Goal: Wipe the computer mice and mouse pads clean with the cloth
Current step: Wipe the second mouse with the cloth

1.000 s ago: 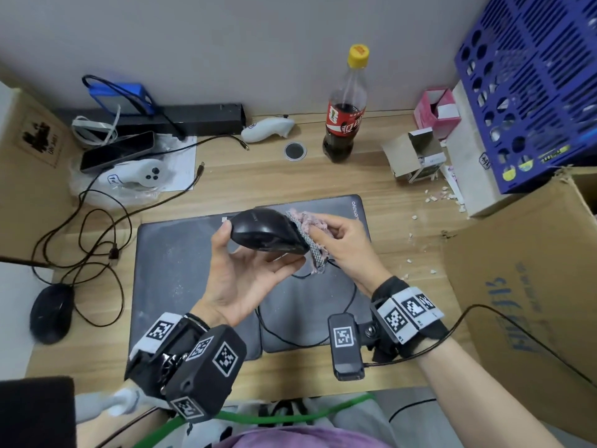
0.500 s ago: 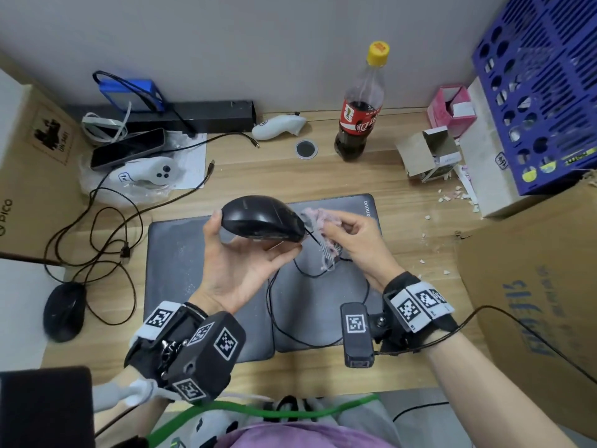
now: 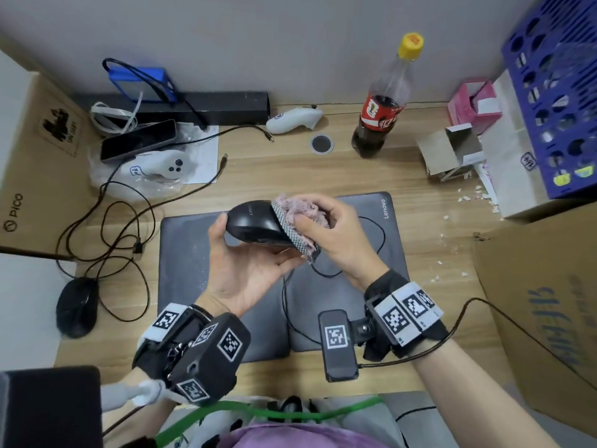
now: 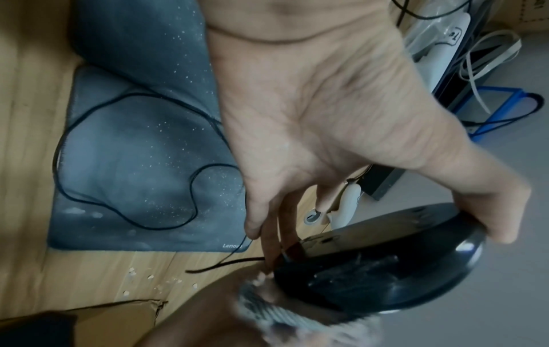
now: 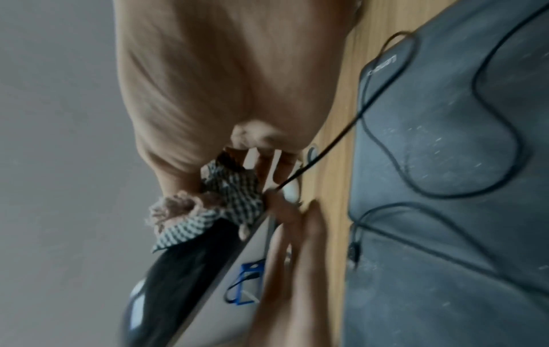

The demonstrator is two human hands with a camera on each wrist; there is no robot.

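Observation:
My left hand (image 3: 245, 253) holds a black wired mouse (image 3: 253, 224) up above the desk, thumb on its rear end and fingers under it. My right hand (image 3: 336, 234) grips a pink fluffy cloth with a checked back (image 3: 298, 218) and presses it on the front of that mouse. The left wrist view shows the mouse (image 4: 386, 265) from below with the cloth (image 4: 285, 312) at its front. Two grey mouse pads (image 3: 184, 253) lie side by side underneath, speckled with white dust, the right one (image 3: 381, 227) marked Lenovo. A second black mouse (image 3: 77, 307) lies at the desk's left edge.
The held mouse's cable (image 3: 326, 273) loops over the pads. Tangled black cables (image 3: 106, 227), a phone (image 3: 139, 140) and white controllers (image 3: 161, 166) crowd the back left. A cola bottle (image 3: 382, 101) stands at the back. Cardboard boxes (image 3: 542, 302) and a blue crate (image 3: 555, 92) fill the right.
My right hand brought the cloth from beside the mouse's front up onto its top front. The left hand kept holding the mouse, tilting it slightly.

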